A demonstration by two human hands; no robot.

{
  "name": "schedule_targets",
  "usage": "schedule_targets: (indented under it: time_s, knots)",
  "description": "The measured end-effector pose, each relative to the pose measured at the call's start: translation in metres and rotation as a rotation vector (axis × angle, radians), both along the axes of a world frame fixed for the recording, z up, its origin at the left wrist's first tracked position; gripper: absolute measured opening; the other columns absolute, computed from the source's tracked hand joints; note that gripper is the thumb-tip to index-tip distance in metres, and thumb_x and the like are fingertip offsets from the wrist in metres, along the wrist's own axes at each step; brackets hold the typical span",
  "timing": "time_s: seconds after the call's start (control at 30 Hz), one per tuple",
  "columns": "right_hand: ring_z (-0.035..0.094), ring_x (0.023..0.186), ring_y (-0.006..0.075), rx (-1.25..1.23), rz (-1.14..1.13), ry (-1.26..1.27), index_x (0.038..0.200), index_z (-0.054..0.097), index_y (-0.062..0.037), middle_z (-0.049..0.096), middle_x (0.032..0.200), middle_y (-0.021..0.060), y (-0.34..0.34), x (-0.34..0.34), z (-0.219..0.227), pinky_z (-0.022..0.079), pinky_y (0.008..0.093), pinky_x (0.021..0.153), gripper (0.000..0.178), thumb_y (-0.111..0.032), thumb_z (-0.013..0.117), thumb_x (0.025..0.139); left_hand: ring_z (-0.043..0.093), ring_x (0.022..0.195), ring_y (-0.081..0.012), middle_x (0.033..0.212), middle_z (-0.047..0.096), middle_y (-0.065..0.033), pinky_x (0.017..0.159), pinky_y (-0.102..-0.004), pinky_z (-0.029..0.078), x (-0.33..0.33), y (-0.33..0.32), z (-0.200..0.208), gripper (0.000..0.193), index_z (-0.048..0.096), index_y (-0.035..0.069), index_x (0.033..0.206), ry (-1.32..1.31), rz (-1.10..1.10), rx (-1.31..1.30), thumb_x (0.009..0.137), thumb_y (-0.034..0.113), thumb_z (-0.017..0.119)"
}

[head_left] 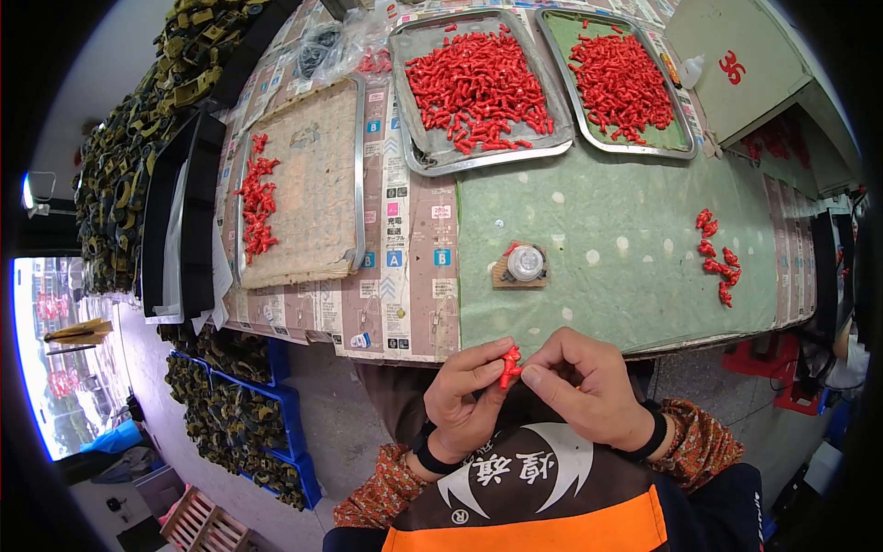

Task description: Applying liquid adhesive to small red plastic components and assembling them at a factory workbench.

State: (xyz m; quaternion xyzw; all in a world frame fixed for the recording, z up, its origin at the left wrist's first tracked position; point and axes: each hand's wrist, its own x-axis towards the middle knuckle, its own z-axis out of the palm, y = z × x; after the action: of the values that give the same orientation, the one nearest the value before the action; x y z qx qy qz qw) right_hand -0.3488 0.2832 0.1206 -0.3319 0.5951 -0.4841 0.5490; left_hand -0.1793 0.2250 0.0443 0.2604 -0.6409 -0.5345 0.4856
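Note:
Just off the table's front edge, my left hand (464,394) pinches a small red plastic figure (509,366) between thumb and fingers. Close against the figure's right side is my right hand (589,385), its thumb and forefinger pressed together. Whether a small part sits in that right pinch is too small to tell. Beyond my hands, a small round metal-topped container (525,263) stands on a piece of brown cardboard (504,276). Several red figures (720,262) lie loose on the green mat (625,216) to the right.
Two metal trays heaped with small red parts (474,87) (621,83) stand at the back. A lined tray (313,184) at left holds a row of red figures (258,198). Blue crates (290,414) sit low on the left; a grey-green metal cabinet (740,60) stands back right.

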Motion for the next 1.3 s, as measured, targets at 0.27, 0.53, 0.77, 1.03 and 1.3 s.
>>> schedule_targets:
  time_s: [0.27,0.53,0.77,1.03,1.3]
  knots:
    - [0.049,0.063,0.0029,0.015,-0.002,0.074,0.087,0.062,0.0001,0.059,0.072,-0.0007,-0.001,0.001,-0.001,0.04,0.0229,0.054,0.013,-0.008,0.07,0.093,0.074,0.097,-0.0306,0.116,0.071,-0.0218,0.081,-0.0337,0.061,0.005,-0.012,0.002,0.032,0.064,0.005,0.112,-0.156,0.006,-0.261,0.085,-0.003,0.078]
    - [0.052,0.058,0.0093,-0.013,0.03,0.185,0.085,0.062,0.0002,0.061,0.071,0.0068,-0.001,0.0,-0.004,0.043,0.0279,0.053,0.013,-0.007,0.071,0.09,0.075,0.092,-0.0292,0.114,0.072,-0.0203,0.074,-0.032,0.062,0.009,-0.024,0.009,0.035,0.067,0.006,0.111,-0.231,-0.031,-0.444,0.08,-0.005,0.078]
    - [0.057,0.06,0.0162,-0.084,0.055,0.248,0.084,0.061,-0.0006,0.06,0.072,0.0102,-0.001,-0.001,-0.004,0.044,0.0305,0.054,0.013,-0.007,0.072,0.089,0.075,0.086,-0.0278,0.109,0.074,-0.0192,0.069,-0.0317,0.062,0.011,-0.028,0.012,0.032,0.069,0.004,0.108,-0.316,-0.037,-0.573,0.078,-0.004,0.078]
    - [0.056,0.058,0.0213,-0.028,0.098,0.261,0.082,0.057,-0.0012,0.059,0.07,0.0119,-0.002,-0.004,-0.005,0.043,0.034,0.054,0.017,-0.006,0.072,0.088,0.075,0.085,-0.0268,0.112,0.073,-0.0229,0.069,-0.0312,0.062,0.016,-0.04,0.014,0.023,0.068,-0.004,0.101,-0.354,-0.11,-0.804,0.079,-0.002,0.076]
    - [0.053,0.056,0.0177,0.001,0.098,0.236,0.08,0.056,-0.0009,0.059,0.067,0.0117,-0.002,-0.006,-0.01,0.043,0.0323,0.054,0.019,-0.007,0.072,0.088,0.075,0.084,-0.0266,0.112,0.073,-0.0233,0.069,-0.0303,0.062,0.015,-0.034,0.012,0.023,0.07,-0.004,0.1,-0.38,-0.128,-0.761,0.078,-0.002,0.076]
